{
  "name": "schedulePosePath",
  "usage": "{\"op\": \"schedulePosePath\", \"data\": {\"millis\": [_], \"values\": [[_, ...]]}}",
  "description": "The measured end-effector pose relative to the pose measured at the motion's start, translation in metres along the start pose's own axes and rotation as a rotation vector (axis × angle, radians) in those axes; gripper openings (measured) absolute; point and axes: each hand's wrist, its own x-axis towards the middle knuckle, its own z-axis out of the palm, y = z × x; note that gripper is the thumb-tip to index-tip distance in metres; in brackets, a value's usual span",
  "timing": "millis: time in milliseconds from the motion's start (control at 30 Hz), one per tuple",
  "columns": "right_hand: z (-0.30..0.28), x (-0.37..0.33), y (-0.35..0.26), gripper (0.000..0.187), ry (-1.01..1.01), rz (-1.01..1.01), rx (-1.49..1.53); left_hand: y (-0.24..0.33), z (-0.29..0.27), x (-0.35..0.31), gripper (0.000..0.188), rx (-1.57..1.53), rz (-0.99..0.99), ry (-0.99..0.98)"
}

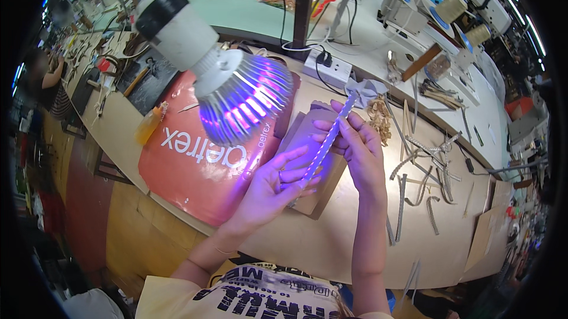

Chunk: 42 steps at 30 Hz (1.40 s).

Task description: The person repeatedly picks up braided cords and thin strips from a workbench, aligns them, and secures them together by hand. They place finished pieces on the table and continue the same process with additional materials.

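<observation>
Both hands holding long thin strip (327, 139) above wooden table (331, 242), under purple lamp (239, 103). Strip slanting, low end near left, high end far right. Left hand (273, 186) pinching low end. Right hand (360, 144) fingers curling round middle. Top end maybe bow shape, blurry.

Bare forearms, pale yellow shirt (236, 295) with black lettering
</observation>
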Motion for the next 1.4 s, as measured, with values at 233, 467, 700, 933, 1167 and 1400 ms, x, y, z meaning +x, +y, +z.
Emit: {"op": "schedulePosePath", "data": {"millis": [233, 467, 700, 933, 1167, 1400], "values": [[0.012, 0.022, 0.01, 0.036, -0.06, -0.069, -0.066, 0.005, -0.014, -0.007, 0.061, 0.112, 0.057, 0.064], [0.026, 0.027, 0.015, 0.031, -0.118, -0.055, -0.063, 0.014, -0.024, 0.003, 0.04, 0.059, -0.089, 0.105], [0.039, 0.028, 0.017, 0.029, -0.086, -0.022, -0.042, 0.022, -0.03, 0.012, 0.037, -0.22, -0.212, 0.089], [0.04, 0.029, 0.017, 0.026, -0.109, -0.048, -0.054, 0.022, -0.035, 0.011, 0.037, -0.308, -0.217, 0.051], [0.042, 0.023, 0.013, 0.025, -0.143, -0.067, 0.034, 0.02, -0.038, 0.012, 0.027, -0.31, -0.185, 0.0], [0.04, 0.023, 0.014, 0.023, -0.166, -0.094, -0.042, 0.024, -0.028, 0.009, 0.027, -0.123, -0.059, 0.146]]}}
